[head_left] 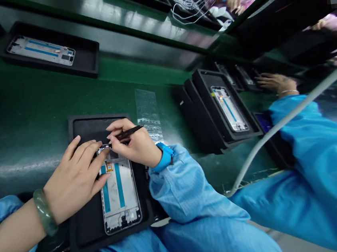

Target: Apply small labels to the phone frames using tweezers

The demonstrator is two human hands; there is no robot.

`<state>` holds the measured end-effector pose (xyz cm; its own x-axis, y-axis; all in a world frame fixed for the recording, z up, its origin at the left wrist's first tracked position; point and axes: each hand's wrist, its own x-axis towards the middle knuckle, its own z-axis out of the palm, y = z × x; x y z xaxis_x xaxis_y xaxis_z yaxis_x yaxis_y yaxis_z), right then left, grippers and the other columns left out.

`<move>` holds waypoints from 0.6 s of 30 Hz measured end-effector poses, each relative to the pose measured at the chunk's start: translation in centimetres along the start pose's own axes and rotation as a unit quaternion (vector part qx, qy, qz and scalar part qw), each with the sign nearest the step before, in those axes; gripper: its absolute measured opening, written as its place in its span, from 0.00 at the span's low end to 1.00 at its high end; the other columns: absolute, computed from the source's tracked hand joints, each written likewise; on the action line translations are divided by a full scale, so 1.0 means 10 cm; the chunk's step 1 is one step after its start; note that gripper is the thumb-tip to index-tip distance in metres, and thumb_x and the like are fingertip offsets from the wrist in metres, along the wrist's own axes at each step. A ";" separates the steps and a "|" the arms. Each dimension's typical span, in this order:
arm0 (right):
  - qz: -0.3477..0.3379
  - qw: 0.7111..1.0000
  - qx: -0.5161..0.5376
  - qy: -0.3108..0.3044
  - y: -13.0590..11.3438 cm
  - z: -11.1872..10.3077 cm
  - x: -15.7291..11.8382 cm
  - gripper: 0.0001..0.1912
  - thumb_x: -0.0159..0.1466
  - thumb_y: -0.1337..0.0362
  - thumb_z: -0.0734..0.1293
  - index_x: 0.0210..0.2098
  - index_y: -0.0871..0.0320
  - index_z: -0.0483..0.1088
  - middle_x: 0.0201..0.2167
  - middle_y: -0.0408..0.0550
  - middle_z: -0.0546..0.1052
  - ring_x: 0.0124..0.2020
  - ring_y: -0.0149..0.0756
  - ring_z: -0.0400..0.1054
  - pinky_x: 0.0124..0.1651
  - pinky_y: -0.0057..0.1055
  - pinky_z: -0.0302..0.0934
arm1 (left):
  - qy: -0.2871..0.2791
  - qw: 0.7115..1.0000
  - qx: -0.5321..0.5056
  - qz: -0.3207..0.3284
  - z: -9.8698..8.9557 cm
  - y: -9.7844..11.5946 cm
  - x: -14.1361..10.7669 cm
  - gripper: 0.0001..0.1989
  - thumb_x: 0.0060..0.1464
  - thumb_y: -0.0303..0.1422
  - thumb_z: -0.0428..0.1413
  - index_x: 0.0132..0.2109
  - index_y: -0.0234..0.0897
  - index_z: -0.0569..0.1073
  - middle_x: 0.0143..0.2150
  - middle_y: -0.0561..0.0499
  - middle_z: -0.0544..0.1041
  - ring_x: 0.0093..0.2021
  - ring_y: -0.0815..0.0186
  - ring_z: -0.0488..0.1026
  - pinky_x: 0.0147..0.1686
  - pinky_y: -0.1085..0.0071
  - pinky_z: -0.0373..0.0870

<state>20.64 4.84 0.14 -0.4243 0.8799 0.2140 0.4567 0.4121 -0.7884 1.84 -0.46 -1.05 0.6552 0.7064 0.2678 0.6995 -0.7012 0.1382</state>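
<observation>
A silver phone frame [126, 186] with blue strips lies in a black foam tray [89, 230] close to my body. My left hand [77, 173] rests with fingers spread over the frame's upper left part, its fingertips on the top end. Between the fingers of my right hand [136, 145] is a thin black tool [125, 133], held above the frame's top edge. My hands and the glare hide the tool's tip. An orange connector [109, 167] shows just below my left fingertips.
Another phone frame [41, 51] sits in a black tray [88, 62] at the back left. Stacked trays [208, 137] on the right hold a frame [230, 109]. A grey cable [266, 137] crosses near a co-worker's sleeve [300, 120]. Clear film [147, 108] lies behind my right hand.
</observation>
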 end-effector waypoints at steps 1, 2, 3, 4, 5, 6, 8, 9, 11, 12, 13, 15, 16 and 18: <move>-0.005 1.000 -0.019 -0.003 -0.02 0.00 0.01 0.11 0.59 0.69 0.61 0.42 0.58 0.65 0.34 0.44 0.76 0.34 0.29 0.73 0.39 0.26 0.69 | -0.001 1.000 -0.003 -0.001 0.00 0.00 0.00 0.24 0.59 0.39 0.48 0.55 0.26 0.68 0.52 0.33 0.70 0.54 0.48 0.66 0.59 0.45 0.56; -0.012 0.999 -0.039 -0.009 -0.03 0.00 0.01 0.10 0.60 0.69 0.61 0.42 0.58 0.65 0.35 0.44 0.76 0.35 0.29 0.73 0.39 0.26 0.68 | -0.003 1.000 -0.006 -0.003 0.00 0.00 0.00 0.24 0.59 0.39 0.49 0.55 0.26 0.68 0.52 0.33 0.70 0.55 0.48 0.66 0.60 0.45 0.56; -0.023 0.998 -0.058 -0.016 -0.04 -0.01 0.01 0.10 0.60 0.69 0.60 0.42 0.57 0.65 0.37 0.45 0.76 0.36 0.29 0.73 0.40 0.26 0.68 | -0.006 1.000 -0.010 -0.005 0.00 -0.01 0.00 0.24 0.59 0.39 0.49 0.55 0.26 0.68 0.52 0.33 0.70 0.55 0.48 0.66 0.60 0.45 0.55; -0.036 0.997 -0.072 -0.023 -0.04 0.00 0.01 0.09 0.60 0.69 0.60 0.41 0.57 0.65 0.38 0.46 0.76 0.37 0.29 0.73 0.40 0.26 0.68 | -0.009 1.000 -0.013 -0.007 0.00 -0.01 0.00 0.24 0.59 0.39 0.49 0.55 0.26 0.68 0.52 0.33 0.70 0.55 0.48 0.66 0.60 0.45 0.55; -0.047 0.996 -0.078 -0.026 -0.03 0.00 0.01 0.09 0.60 0.69 0.60 0.40 0.57 0.65 0.39 0.46 0.75 0.37 0.29 0.73 0.40 0.26 0.68 | -0.012 1.000 -0.016 -0.008 0.00 -0.01 -0.01 0.24 0.58 0.40 0.49 0.55 0.26 0.68 0.53 0.33 0.70 0.56 0.48 0.66 0.61 0.46 0.54; -0.051 0.996 -0.074 -0.024 -0.01 0.00 0.00 0.08 0.61 0.69 0.60 0.40 0.57 0.65 0.39 0.46 0.75 0.37 0.29 0.73 0.40 0.27 0.68 | -0.014 1.000 -0.017 -0.009 0.00 -0.01 -0.01 0.24 0.59 0.40 0.49 0.55 0.26 0.68 0.53 0.33 0.70 0.56 0.48 0.66 0.61 0.46 0.54; -0.032 0.999 -0.029 -0.006 0.05 0.02 -0.03 0.07 0.61 0.68 0.61 0.40 0.57 0.65 0.37 0.46 0.75 0.36 0.30 0.73 0.40 0.27 0.69 | -0.017 1.000 -0.017 -0.009 0.00 -0.02 -0.01 0.24 0.59 0.40 0.48 0.56 0.27 0.67 0.53 0.34 0.70 0.56 0.49 0.66 0.61 0.46 0.54; -0.012 1.000 0.007 0.009 0.09 0.03 -0.04 0.07 0.61 0.66 0.62 0.40 0.57 0.65 0.36 0.46 0.75 0.36 0.30 0.74 0.39 0.27 0.69 | -0.019 1.000 -0.017 -0.008 0.00 -0.02 -0.02 0.24 0.60 0.41 0.48 0.57 0.28 0.67 0.54 0.34 0.70 0.56 0.49 0.66 0.61 0.46 0.54; 0.033 0.996 0.077 0.028 0.16 0.05 -0.07 0.10 0.61 0.63 0.63 0.42 0.58 0.64 0.34 0.46 0.76 0.35 0.30 0.74 0.37 0.26 0.70 | -0.026 0.999 -0.019 -0.005 0.00 -0.03 -0.03 0.25 0.60 0.42 0.48 0.58 0.29 0.66 0.54 0.35 0.69 0.57 0.49 0.65 0.61 0.45 0.54; 0.049 0.993 0.099 0.033 0.18 0.06 -0.08 0.11 0.61 0.61 0.64 0.42 0.58 0.64 0.34 0.46 0.76 0.35 0.31 0.75 0.36 0.27 0.70 | -0.030 0.999 -0.021 -0.005 0.00 -0.03 -0.03 0.26 0.60 0.43 0.48 0.58 0.29 0.66 0.55 0.35 0.69 0.57 0.49 0.65 0.61 0.45 0.54; 0.057 0.992 0.110 0.034 0.20 0.06 -0.09 0.11 0.61 0.60 0.64 0.42 0.58 0.63 0.34 0.46 0.76 0.36 0.31 0.75 0.36 0.27 0.70 | -0.032 0.999 -0.025 -0.005 0.00 -0.04 -0.03 0.27 0.59 0.44 0.48 0.58 0.29 0.66 0.55 0.35 0.69 0.57 0.49 0.64 0.61 0.45 0.53; 0.059 0.991 0.112 0.032 0.20 0.07 -0.09 0.12 0.61 0.60 0.65 0.42 0.57 0.64 0.34 0.46 0.76 0.36 0.31 0.75 0.37 0.27 0.70 | -0.034 0.999 -0.029 -0.004 0.00 -0.04 -0.04 0.28 0.58 0.46 0.49 0.58 0.29 0.66 0.55 0.34 0.69 0.58 0.48 0.64 0.61 0.45 0.53; 0.056 0.992 0.110 0.031 0.19 0.08 -0.09 0.11 0.61 0.60 0.65 0.42 0.57 0.64 0.34 0.46 0.76 0.36 0.31 0.75 0.37 0.27 0.70 | -0.034 0.999 -0.029 -0.004 -0.01 -0.04 -0.04 0.28 0.58 0.46 0.49 0.58 0.29 0.66 0.55 0.34 0.68 0.58 0.48 0.64 0.61 0.45 0.53; 0.048 0.993 0.104 0.032 0.16 0.08 -0.08 0.10 0.61 0.61 0.65 0.41 0.57 0.64 0.34 0.45 0.76 0.36 0.31 0.75 0.36 0.26 0.70 | -0.036 0.999 -0.025 -0.002 -0.02 -0.03 -0.03 0.28 0.58 0.46 0.49 0.58 0.28 0.66 0.56 0.33 0.68 0.58 0.47 0.64 0.61 0.45 0.53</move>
<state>21.15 4.61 -1.77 -0.3333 0.9286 0.1630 0.3191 0.2738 -0.9073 1.35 -0.50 -1.04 0.6716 0.7137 0.1989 0.6887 -0.7003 0.1876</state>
